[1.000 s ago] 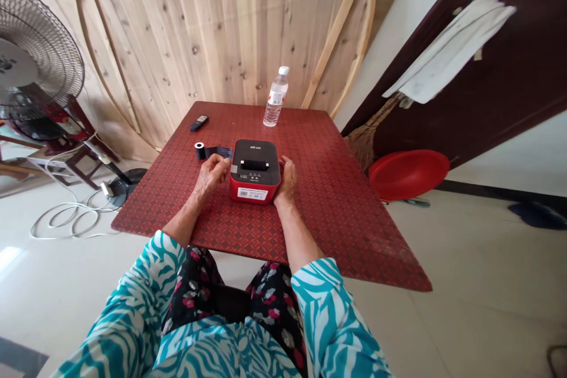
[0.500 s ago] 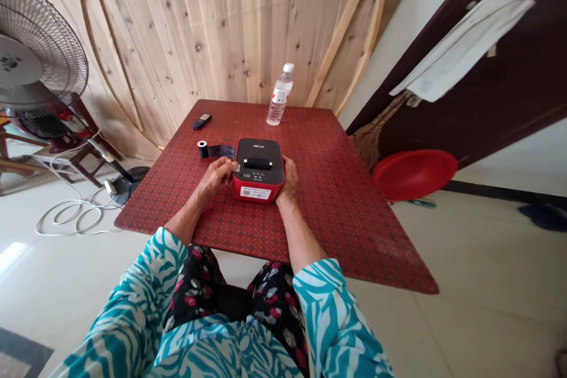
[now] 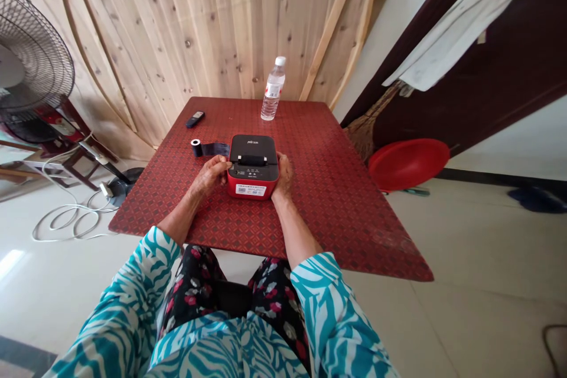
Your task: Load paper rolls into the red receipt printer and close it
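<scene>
A small label printer [image 3: 253, 146] with a black top and red sides sits on the red patterned table. A black roller bar crosses its top, and a white sticker [image 3: 250, 189] is on its near side. My right hand [image 3: 283, 178] is wrapped round the printer's right side. My left hand [image 3: 215, 172] is closed at the left edge, its thumb and fingers pressed against the top's left corner. Just beyond my left hand, a dark roll [image 3: 196, 147] with a white core lies partly unrolled, its strip running up to the printer's left side.
On the table [image 3: 336, 212] a water bottle [image 3: 273, 90] stands at the back and a dark remote [image 3: 195, 119] lies back left. A fan [image 3: 33, 53] with a coiled cable is on the left. A red basin [image 3: 407, 163] and a broom [image 3: 370, 124] are on the right.
The view has shifted a little, so everything appears slightly further left. Both hands stay on the printer, with little visible change in their grip.
</scene>
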The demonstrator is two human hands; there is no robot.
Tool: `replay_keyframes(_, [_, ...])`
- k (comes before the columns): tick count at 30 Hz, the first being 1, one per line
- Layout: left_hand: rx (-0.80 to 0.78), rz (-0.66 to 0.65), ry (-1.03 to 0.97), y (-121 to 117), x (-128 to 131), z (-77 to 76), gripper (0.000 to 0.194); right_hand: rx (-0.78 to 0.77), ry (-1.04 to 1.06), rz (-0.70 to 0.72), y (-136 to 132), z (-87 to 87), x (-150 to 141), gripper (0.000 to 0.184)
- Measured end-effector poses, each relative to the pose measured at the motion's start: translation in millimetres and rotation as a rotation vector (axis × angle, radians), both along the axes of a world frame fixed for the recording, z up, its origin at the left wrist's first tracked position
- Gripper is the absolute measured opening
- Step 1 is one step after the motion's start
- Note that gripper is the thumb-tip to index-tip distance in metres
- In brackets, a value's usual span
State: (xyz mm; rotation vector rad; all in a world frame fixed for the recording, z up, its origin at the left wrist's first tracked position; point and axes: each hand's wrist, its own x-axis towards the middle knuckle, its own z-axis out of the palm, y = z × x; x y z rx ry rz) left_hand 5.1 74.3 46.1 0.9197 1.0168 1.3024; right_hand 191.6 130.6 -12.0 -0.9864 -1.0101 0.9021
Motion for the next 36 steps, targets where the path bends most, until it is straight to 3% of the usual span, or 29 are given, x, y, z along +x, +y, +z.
replay_keyframes(5, [0.019, 0.015, 0.019, -2.3, 1.5, 0.5, 0.04, -0.002, -0.017, 0.018, 0.4, -0.1, 0.6, 0.048])
replay_keyframes(12, [0.088, 0.029, 0.043, -4.6, 1.4, -1.3, 0.046, -0.01, 0.007, 0.014, -7.7, 13.3, -0.7, 0.047])
replay_keyframes(16, [0.23, 0.213, 0.183, 4.8, -1.2, -1.7, 0.04, -0.026, 0.028, 0.001, -8.0, 16.0, -0.8, 0.049])
replay_keyframes(19, [0.396, 0.268, 0.348, 19.1, -4.2, 12.2, 0.031, -0.041, 0.022, 0.016, -7.1, 16.4, -0.4, 0.049])
replay_keyframes(22, [0.529, 0.086, 0.672, 37.5, -3.7, 39.4, 0.023, -0.041, 0.019, 0.017, -6.4, 16.6, -0.1, 0.051])
replay_keyframes(25, [0.569, -0.202, 1.097, 56.3, 5.4, 68.7, 0.014, -0.022, 0.012, 0.014, -5.3, 15.5, -0.2, 0.052])
replay_keyframes(30, [0.442, -0.644, 1.68, 72.7, 29.1, 94.4, 0.048, 0.003, 0.011, 0.011, -0.3, 10.6, -0.8, 0.048])
replay_keyframes(32, [0.429, -0.699, 1.843, 71.3, 35.5, 96.4, 0.052, 0.009, 0.022, 0.013, 1.8, 9.2, -1.5, 0.046])
replay_keyframes(36, [0.421, -0.634, 1.979, 64.9, 40.7, 95.2, 0.048, 0.0, 0.039, 0.022, 2.6, 9.5, -2.3, 0.044])
